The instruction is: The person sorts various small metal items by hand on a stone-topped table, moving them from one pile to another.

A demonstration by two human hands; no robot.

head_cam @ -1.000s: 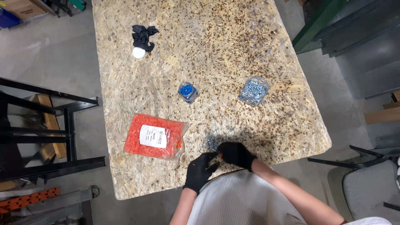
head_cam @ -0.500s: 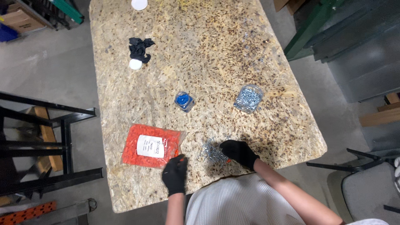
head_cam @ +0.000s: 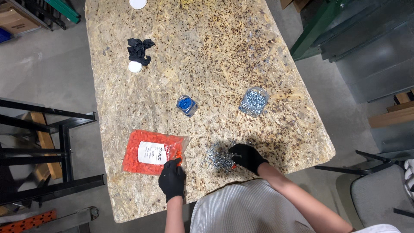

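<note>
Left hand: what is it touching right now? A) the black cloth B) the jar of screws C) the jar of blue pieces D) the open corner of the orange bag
D: the gloved left hand rests at the near right corner of the orange bag, with small orange pieces at its fingertips.
</note>
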